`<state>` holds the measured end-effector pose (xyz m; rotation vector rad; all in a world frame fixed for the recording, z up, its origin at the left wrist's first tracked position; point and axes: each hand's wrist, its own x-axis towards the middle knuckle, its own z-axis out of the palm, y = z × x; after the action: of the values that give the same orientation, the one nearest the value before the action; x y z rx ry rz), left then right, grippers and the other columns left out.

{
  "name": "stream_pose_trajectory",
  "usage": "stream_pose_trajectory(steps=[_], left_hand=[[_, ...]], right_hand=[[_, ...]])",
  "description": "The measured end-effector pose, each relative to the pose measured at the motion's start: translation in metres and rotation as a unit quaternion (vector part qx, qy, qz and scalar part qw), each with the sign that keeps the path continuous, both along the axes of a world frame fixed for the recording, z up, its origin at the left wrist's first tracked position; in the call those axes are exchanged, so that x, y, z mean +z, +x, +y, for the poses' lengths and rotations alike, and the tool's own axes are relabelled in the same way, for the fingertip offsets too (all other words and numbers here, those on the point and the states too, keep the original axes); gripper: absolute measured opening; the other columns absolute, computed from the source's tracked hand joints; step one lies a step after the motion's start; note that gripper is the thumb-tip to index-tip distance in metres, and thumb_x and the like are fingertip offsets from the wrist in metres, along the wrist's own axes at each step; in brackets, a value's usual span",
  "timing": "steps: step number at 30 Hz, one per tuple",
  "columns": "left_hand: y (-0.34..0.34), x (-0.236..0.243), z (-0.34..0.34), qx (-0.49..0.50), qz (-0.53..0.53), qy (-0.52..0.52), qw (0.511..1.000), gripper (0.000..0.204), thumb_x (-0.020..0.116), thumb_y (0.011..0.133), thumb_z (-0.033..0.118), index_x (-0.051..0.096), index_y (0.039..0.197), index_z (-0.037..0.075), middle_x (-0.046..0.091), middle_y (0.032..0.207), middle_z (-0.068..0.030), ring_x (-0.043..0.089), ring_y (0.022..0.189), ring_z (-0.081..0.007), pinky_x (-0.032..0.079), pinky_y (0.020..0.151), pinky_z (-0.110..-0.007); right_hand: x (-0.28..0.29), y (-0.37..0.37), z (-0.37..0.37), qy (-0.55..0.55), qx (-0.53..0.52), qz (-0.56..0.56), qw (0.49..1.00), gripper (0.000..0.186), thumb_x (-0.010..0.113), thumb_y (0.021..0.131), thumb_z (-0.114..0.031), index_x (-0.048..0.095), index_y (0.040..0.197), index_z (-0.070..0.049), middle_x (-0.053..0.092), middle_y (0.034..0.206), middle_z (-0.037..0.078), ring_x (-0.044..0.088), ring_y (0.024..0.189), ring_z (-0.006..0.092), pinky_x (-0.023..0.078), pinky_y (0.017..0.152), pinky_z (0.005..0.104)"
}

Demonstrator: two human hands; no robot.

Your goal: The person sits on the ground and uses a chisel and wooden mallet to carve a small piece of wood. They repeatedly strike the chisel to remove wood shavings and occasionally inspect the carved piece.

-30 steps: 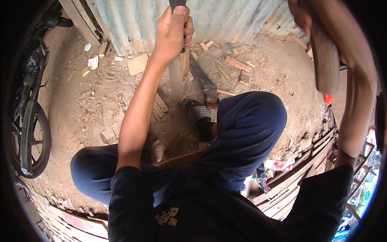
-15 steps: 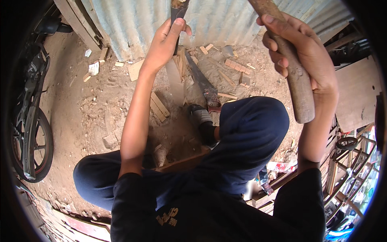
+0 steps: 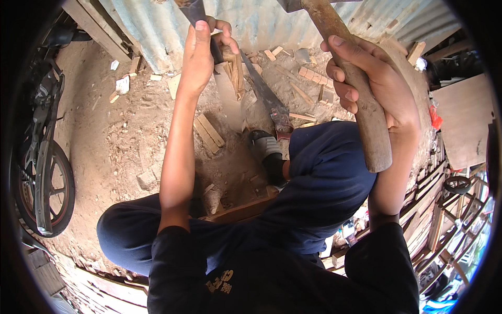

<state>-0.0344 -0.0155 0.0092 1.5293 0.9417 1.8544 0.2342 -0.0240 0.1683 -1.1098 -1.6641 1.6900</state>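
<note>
My left hand (image 3: 197, 63) is closed on a dark, tapered metal tool that looks like a chisel (image 3: 192, 11), its top cut off by the upper edge. Its thumb lies along the metal and the other fingers curl beyond it. A split piece of wood (image 3: 237, 78) shows just below those fingers; whether the tool touches it I cannot tell. In my right hand (image 3: 374, 78) is a thick, round wooden handle of a hammer (image 3: 374, 141), gripped mid-length. Only part of its grey metal head shows at the top edge.
A handsaw (image 3: 266, 99) lies on the dirt near my shoe (image 3: 266, 145). Wood offcuts (image 3: 209, 133) are scattered around. Corrugated metal sheeting (image 3: 251, 26) rises ahead. A motorcycle (image 3: 44, 178) stands at left; a board (image 3: 463, 120) leans at right.
The hammer has come lower and to the left in view, so part of its head now shows. My left hand and the chisel have shifted left, and the chisel tilts more.
</note>
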Motion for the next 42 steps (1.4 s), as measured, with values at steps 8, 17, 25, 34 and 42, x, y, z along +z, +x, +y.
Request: stream_pose_trajectory(steps=[8,17,25,34,42], left_hand=[[0.019,0.003,0.003,0.048,-0.069,-0.008,0.996,0.065,0.033,0.1,0.073,0.041,0.096,0.008,0.048,0.1,-0.0067,0.06,0.081,-0.0204,0.06,0.073,-0.04],[0.017,-0.002,0.003,0.117,-0.12,-0.014,0.986,0.065,0.038,0.098,0.074,0.048,0.103,0.01,0.052,0.108,-0.0065,0.058,0.096,-0.0211,0.053,0.082,-0.04],[0.007,-0.002,-0.012,0.194,-0.025,-0.044,0.98,0.068,0.038,0.098,0.075,0.05,0.113,0.01,0.056,0.121,-0.0072,0.058,0.109,-0.0272,0.049,0.087,-0.042],[-0.005,0.011,-0.01,0.1,-0.203,0.081,0.971,0.063,0.041,0.095,0.075,0.046,0.102,0.013,0.056,0.108,-0.0059,0.059,0.111,-0.0264,0.048,0.097,-0.049],[0.003,0.01,-0.018,0.134,0.019,-0.04,0.99,0.063,0.033,0.101,0.072,0.048,0.103,0.01,0.056,0.109,-0.0079,0.061,0.112,-0.0282,0.042,0.104,-0.05]], right_hand=[[-0.019,-0.003,0.012,0.04,-0.003,-0.075,0.996,0.032,0.066,0.097,-0.031,0.06,0.098,0.0,0.058,0.073,0.002,0.056,0.057,0.0091,0.047,0.05,0.0258],[-0.039,-0.017,0.006,0.127,0.14,-0.26,0.947,0.031,0.063,0.101,-0.03,0.059,0.102,0.001,0.054,0.071,0.002,0.055,0.055,0.0094,0.05,0.054,0.0274],[-0.039,-0.031,0.0,0.137,0.151,-0.288,0.936,0.033,0.06,0.1,-0.028,0.059,0.104,0.004,0.056,0.068,0.005,0.059,0.055,0.013,0.051,0.054,0.0308],[-0.038,-0.03,0.002,0.103,0.168,-0.29,0.936,0.03,0.062,0.101,-0.027,0.058,0.102,0.003,0.053,0.069,0.002,0.056,0.055,0.0102,0.05,0.052,0.0287],[-0.038,-0.026,0.001,0.098,0.151,-0.271,0.946,0.03,0.063,0.1,-0.027,0.058,0.101,0.003,0.054,0.07,0.002,0.056,0.055,0.0105,0.05,0.051,0.0288]])
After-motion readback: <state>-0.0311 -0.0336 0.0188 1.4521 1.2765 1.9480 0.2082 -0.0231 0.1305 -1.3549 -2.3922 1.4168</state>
